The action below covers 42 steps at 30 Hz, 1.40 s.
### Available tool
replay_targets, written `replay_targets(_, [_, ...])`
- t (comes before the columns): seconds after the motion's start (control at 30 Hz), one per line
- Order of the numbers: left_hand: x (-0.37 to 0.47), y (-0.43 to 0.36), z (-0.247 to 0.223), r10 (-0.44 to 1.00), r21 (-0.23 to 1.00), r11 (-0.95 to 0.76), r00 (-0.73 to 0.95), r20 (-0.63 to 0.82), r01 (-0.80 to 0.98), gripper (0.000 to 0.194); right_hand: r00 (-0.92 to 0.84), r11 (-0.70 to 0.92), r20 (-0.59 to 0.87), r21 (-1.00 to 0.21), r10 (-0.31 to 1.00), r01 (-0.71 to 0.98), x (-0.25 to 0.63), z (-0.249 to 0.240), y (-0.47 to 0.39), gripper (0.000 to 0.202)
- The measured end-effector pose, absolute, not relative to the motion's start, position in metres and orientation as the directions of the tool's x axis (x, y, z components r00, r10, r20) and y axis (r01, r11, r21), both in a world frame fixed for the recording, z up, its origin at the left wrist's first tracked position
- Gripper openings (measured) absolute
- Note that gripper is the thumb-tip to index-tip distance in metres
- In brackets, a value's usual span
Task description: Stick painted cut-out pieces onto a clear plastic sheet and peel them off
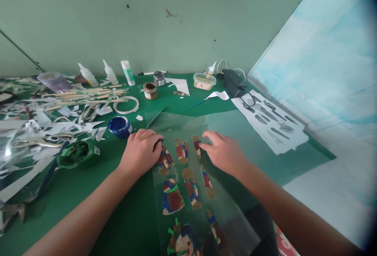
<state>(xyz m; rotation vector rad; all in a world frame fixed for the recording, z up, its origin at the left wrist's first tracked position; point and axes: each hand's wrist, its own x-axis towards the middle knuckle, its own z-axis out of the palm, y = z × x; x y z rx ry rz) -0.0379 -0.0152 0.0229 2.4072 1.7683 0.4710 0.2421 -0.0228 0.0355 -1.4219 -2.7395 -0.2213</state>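
Note:
Across the table lies a clear plastic sheet (235, 130) with several cut, painted pieces on or under it; I cannot tell which. My left hand (141, 150) rests at the sheet's left edge with bent fingers and a gap between thumb and forefinger. Its thumb is beside a blue and brown painted piece (165, 161). My right hand (222, 152) is open, thumb and forefinger apart, at a small narrow painted piece (196, 146). A wider painted piece (181, 150) lies between the hands. Closer to me are a bell-shaped piece (172, 197) and a long round-topped piece (192, 188).
Paper scraps (44, 126) and thin sticks (88, 95) crowd the left. An open blue paint jar (119, 127) and a green paint jar (77, 154) stand beside my left arm. Printed sheets (271, 122) and a black device (234, 83) lie right. A plastic tub (204, 81) sits near the wall.

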Motion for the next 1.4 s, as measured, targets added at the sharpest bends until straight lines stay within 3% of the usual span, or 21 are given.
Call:
replay_targets(0.2, [-0.037, -0.015, 0.023, 0.946, 0.28, -0.313, 0.272, 0.176, 0.907, 0.03, -0.541, 0.538, 0.061, 0.065, 0.839, 0.841, 0.234, 0.037, -0.012, 0.046])
replay_targets(0.4, [-0.04, -0.015, 0.021, 0.934, 0.211, -0.333, 0.29, 0.207, 0.919, 0.031, -0.548, 0.545, 0.024, 0.076, 0.836, 0.835, 0.23, 0.041, -0.002, 0.046])
replay_targets(0.6, [-0.038, -0.017, 0.022, 0.935, 0.184, -0.324, 0.285, 0.212, 0.928, 0.031, -0.594, 0.592, 0.026, 0.071, 0.804, 0.803, 0.224, 0.04, -0.012, 0.035])
replay_targets(0.83, [-0.035, -0.019, 0.022, 0.941, 0.18, -0.299, 0.259, 0.218, 0.937, 0.029, -0.501, 0.501, 0.022, -0.108, 0.865, 0.859, 0.233, 0.035, -0.023, 0.037])
replay_targets(1.13, [-0.036, -0.019, 0.025, 0.943, 0.197, -0.296, 0.254, 0.214, 0.935, 0.029, -0.521, 0.521, 0.005, -0.026, 0.853, 0.853, 0.219, 0.043, -0.018, 0.034])
replay_targets(1.4, [-0.032, -0.023, 0.025, 0.94, 0.196, -0.297, 0.25, 0.234, 0.934, 0.027, -0.468, 0.466, 0.052, -0.24, 0.882, 0.852, 0.226, 0.053, -0.024, 0.024])
